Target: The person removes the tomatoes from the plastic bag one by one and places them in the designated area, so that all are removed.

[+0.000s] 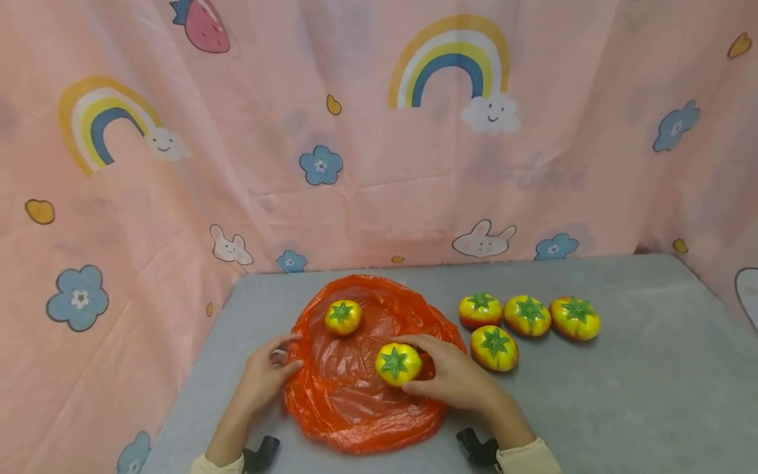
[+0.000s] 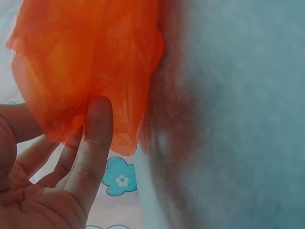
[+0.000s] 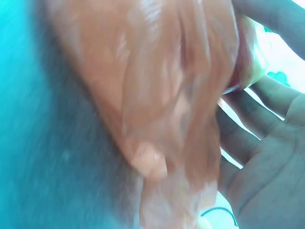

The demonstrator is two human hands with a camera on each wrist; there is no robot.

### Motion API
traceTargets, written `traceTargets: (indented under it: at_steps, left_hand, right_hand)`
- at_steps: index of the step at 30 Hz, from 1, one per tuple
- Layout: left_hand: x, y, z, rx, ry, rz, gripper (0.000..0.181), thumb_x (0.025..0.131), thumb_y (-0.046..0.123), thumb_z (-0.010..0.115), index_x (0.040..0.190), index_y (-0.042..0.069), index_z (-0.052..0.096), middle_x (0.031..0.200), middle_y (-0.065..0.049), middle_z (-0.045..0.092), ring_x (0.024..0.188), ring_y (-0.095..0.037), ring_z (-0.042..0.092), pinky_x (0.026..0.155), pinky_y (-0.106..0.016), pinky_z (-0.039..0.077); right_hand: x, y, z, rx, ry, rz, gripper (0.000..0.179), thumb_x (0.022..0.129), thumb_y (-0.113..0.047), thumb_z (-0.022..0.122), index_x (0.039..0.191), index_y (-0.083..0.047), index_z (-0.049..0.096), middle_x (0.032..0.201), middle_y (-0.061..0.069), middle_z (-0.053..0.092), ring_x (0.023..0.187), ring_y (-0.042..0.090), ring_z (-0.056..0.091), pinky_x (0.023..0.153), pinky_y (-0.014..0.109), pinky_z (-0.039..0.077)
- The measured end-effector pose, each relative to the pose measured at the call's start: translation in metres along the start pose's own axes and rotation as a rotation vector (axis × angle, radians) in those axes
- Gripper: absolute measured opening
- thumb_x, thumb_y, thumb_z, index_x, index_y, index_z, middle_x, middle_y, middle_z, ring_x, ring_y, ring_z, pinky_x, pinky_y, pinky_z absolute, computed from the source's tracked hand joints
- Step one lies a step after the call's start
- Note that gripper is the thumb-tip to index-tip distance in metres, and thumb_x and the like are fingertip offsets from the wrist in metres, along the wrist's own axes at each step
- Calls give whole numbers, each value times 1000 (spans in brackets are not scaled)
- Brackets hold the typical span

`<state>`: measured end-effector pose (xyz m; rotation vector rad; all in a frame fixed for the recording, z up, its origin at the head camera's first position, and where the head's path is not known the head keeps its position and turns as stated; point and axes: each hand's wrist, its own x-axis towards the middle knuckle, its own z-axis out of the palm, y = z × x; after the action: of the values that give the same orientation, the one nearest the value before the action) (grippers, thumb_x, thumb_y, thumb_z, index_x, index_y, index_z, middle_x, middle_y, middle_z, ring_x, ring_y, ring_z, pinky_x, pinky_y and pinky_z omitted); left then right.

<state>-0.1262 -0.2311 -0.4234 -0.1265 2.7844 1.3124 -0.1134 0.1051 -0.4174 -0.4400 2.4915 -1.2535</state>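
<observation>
- background: a pink curtain (image 1: 367, 217) printed with rainbows, flowers and rabbits, behind a grey table (image 1: 657, 401).
- container: an orange-red plastic bag (image 1: 367, 440) lies on the table between the hands, mouth facing up and spread wide, its rim rumpled; this leaves its inside reachable from above.
- left hand (image 1: 264, 375): pinches the bag's left rim between thumb and fingers, apparently to keep the bag steady and the mouth wide.
- right hand (image 1: 454, 376): holds a yellow fruit (image 1: 399, 366) between thumb and fingers, the grip as wide as the fruit, green leaf-cap exposed. the fruit is over the bag's right half; contact with the bottom cannot be told.
- contents: one bagged fruit (image 1: 343, 318) sits toward the far left.
- remainder: a back row of three fruits (image 1: 527, 316) and a fourth fruit (image 1: 494, 348) in front, grouped just right of the bag, presumably for easy reach.
</observation>
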Motion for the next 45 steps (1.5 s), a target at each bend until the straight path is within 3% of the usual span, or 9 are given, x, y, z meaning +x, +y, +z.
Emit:
traceTargets:
  at_steps: [11,20,30,39,45]
  left_hand:
    - [3,-4,1,4,0,6,45,86,3,74,128,14,65,115,-11,64,88,-17,62,69,-23,53]
    - [-1,-4,-2,-44,-16,-5,44,87,3,73,129,12,64,116,-13,63,86,-17,64,70,-24,55]
    - [2,-4,-2,-94,-34,-1,43,87,5,74,129,11,64,114,-14,64,83,-16,66,67,-23,54]
    - [0,-3,1,-102,-32,-15,42,88,4,73,128,11,64,109,-14,66,82,-17,67,65,-25,55]
    - [1,-3,3,-95,-33,-39,40,90,8,72,129,12,64,113,-13,65,86,-16,66,68,-26,56]
  right_hand:
    - [-21,3,-16,-68,61,76,68,78,-46,82,138,-34,53,141,-7,56,126,20,54,106,59,44]
    - [-35,-2,-25,-82,20,38,70,78,-48,81,139,-27,53,139,-4,58,125,21,56,104,58,46]
    - [-53,1,-29,-59,31,75,72,76,-51,82,139,-30,52,140,-4,57,127,23,55,103,58,46]
    - [-61,11,-46,-33,71,115,74,76,-52,81,141,-33,50,149,2,49,134,28,49,104,58,46]
    - [-69,18,-60,-62,126,82,75,79,-52,78,144,-28,48,148,4,51,132,29,52,104,59,45]
